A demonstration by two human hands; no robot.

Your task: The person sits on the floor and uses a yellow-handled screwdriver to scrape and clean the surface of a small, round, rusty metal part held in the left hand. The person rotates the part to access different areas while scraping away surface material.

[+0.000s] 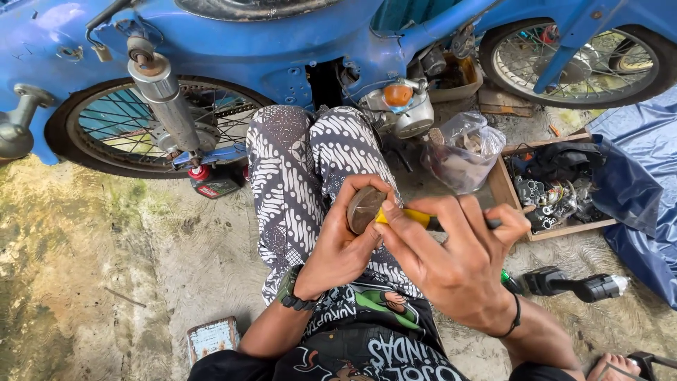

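My left hand point(343, 243) grips a round grey-brown metal part point(363, 208) above my patterned trouser leg point(296, 176). My right hand point(455, 250) is closed around a tool with a yellow handle point(409, 217), whose tip meets the round part. Both hands sit close together over my lap. A dark watch is on my left wrist and a thin black band on my right wrist.
A blue motorbike point(282, 49) stands ahead, rear wheel point(148, 127) at left, second wheel point(578, 60) at right. A clear plastic bag of parts point(465, 152), a wooden tray of metal parts point(557, 194), a blue tarp point(645, 197) and a black power tool point(571, 284) lie right.
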